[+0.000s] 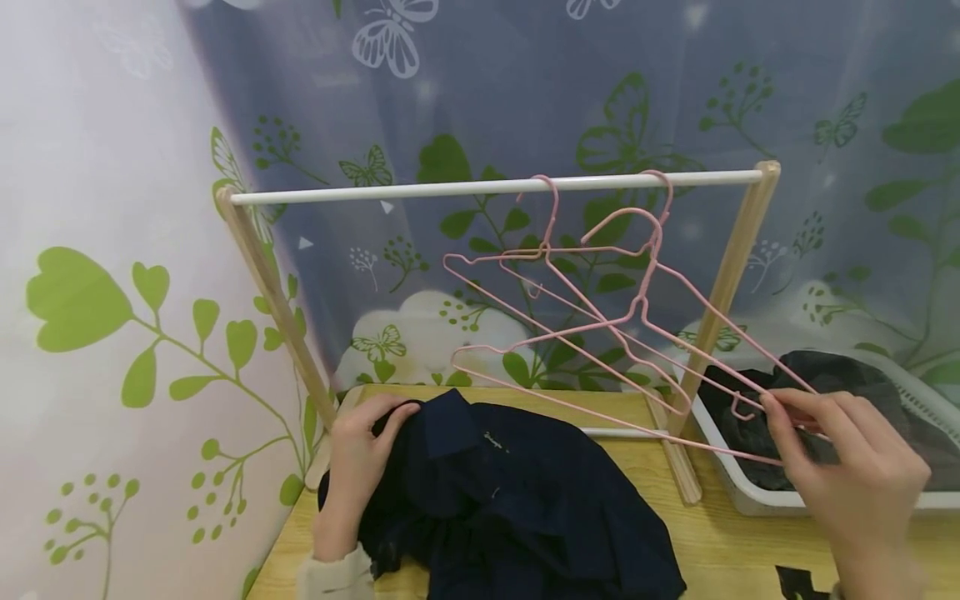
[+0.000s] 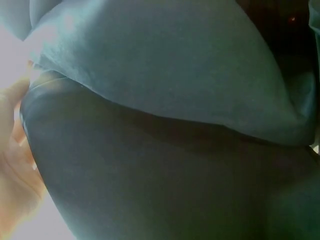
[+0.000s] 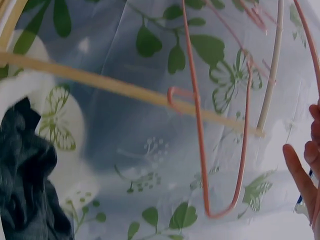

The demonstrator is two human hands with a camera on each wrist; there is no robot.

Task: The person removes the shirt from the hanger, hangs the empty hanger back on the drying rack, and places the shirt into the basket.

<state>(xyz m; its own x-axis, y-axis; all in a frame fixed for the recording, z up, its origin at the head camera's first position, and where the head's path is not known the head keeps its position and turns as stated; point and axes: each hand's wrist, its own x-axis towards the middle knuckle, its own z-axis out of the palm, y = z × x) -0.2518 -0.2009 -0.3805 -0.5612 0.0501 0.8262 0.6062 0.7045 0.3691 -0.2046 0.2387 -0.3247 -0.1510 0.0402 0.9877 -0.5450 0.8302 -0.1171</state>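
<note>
A dark navy shirt (image 1: pixel 540 500) with a collar (image 1: pixel 450 425) lies bunched on the wooden table. My left hand (image 1: pixel 358 467) pinches its cloth beside the collar, thumb against fingers. In the left wrist view the dark cloth (image 2: pixel 150 170) fills most of the picture, and the hand (image 2: pixel 17 165) shows at the left edge. My right hand (image 1: pixel 855 458) grips one end of a pink clothes hanger (image 1: pixel 642 293), held tilted in front of the rack with its hook free. Pink hanger wire (image 3: pixel 202 150) also shows in the right wrist view.
A rack with a white rod (image 1: pixel 420 192) and wooden posts (image 1: pixel 281 308) stands behind the shirt. Two more pink hangers (image 1: pixel 553 217) hang from the rod. At the right is a white basket (image 1: pixel 757 502) of dark clothes (image 1: pixel 832 375). A patterned curtain (image 1: pixel 465 100) hangs behind.
</note>
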